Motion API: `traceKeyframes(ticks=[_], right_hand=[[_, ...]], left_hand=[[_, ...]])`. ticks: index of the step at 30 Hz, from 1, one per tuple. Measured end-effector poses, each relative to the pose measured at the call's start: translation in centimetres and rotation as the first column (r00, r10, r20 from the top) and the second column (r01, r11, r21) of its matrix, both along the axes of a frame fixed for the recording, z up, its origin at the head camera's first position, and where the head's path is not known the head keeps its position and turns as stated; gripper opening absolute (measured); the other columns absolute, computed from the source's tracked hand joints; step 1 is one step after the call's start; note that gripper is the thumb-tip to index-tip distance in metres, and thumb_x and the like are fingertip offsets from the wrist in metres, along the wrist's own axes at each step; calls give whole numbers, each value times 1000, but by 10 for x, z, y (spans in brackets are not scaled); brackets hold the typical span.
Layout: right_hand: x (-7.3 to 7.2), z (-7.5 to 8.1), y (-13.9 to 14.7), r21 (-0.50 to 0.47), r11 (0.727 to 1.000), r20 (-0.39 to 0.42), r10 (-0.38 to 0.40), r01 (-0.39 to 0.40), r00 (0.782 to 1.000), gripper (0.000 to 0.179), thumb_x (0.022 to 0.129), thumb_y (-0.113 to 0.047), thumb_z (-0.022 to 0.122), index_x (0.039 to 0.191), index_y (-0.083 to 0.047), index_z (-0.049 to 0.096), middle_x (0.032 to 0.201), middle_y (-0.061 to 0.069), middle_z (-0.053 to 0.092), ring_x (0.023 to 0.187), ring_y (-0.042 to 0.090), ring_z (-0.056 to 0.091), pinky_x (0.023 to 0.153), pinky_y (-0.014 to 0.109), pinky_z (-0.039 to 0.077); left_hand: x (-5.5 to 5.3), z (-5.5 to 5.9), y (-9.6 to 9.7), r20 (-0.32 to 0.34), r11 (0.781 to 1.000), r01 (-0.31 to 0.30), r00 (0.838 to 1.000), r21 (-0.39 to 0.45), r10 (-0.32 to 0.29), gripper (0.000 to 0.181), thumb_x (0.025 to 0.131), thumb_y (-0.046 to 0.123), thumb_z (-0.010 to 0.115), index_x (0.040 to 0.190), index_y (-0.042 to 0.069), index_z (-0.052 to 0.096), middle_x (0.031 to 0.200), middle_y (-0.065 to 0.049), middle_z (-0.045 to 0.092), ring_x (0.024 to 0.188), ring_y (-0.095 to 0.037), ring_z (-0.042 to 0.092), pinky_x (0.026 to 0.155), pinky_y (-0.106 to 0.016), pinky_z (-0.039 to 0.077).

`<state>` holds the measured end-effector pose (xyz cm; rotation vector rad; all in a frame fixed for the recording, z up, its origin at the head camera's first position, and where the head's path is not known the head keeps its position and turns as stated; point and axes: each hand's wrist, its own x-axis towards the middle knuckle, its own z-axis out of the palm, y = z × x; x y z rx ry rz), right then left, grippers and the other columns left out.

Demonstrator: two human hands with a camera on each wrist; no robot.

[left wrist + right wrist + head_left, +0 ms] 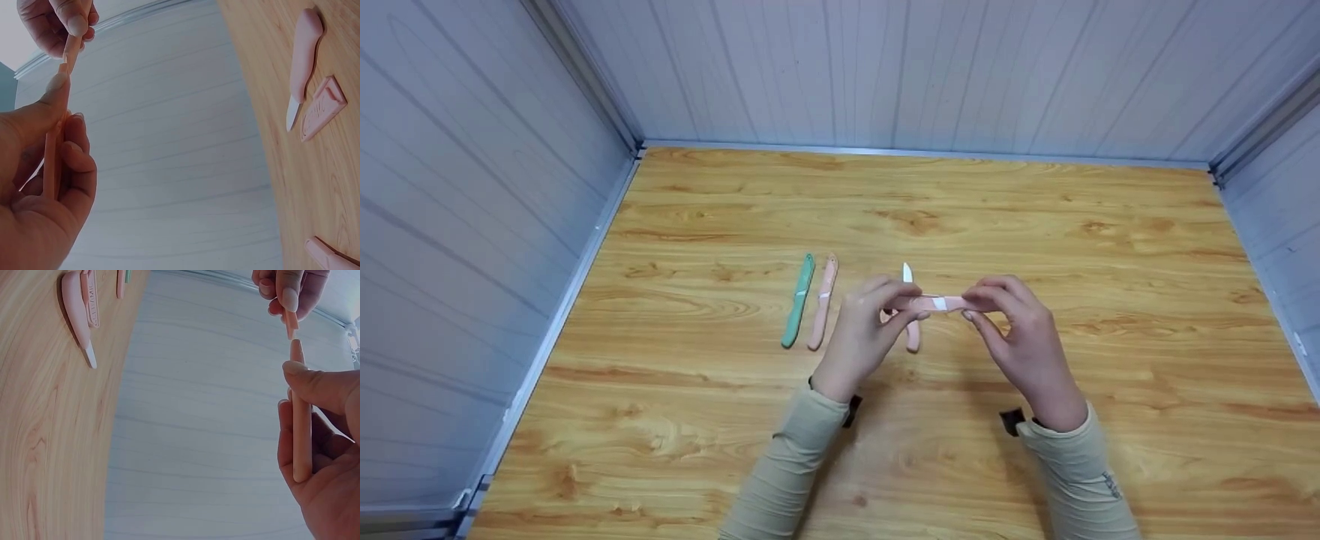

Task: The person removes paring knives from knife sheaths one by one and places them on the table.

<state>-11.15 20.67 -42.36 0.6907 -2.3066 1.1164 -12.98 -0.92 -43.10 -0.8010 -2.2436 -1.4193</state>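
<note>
Both hands hold a pink paring knife (940, 304) level above the table, with a short strip of white blade showing at its middle. My left hand (859, 330) pinches the pink blade cover (51, 163) between thumb and fingers. At the other end, my right hand (1027, 337) grips the rounded pink handle (302, 433). Beneath the left hand lies a second pink knife (306, 53), its white blade bare. Right beside that knife is a loose pink cover (324, 109) with raised lettering, mostly hidden by the left hand in the head view.
Left of the hands, a green knife (797, 304) and a pink knife (823, 304) lie side by side in their covers. The wood-grain table (697, 420) is bordered by a pale panelled back wall (840, 75) and side walls.
</note>
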Motion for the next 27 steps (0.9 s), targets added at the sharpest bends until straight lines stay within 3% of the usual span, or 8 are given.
traceKeyframes(ticks=[12, 27], right_hand=[[3, 2, 1, -1, 1000, 14, -2, 2, 1000, 25, 79, 5, 73, 101, -6, 69, 102, 0, 60, 87, 13, 64, 83, 21, 48], [3, 3, 1, 39, 999, 20, -2, 1, 1000, 24, 79, 4, 73, 101, -6, 69, 102, 1, 60, 89, 13, 64, 82, 21, 49]], left_hand=[[0, 0, -2, 14, 1000, 26, 1000, 11, -26, 20, 85, 16, 72, 100, 3, 70, 95, 1, 66, 77, -1, 60, 68, -25, 51], [2, -4, -2, 24, 1000, -3, 1000, 23, 2, 21, 85, 18, 72, 99, 3, 71, 94, 1, 66, 76, -2, 59, 69, -19, 49]])
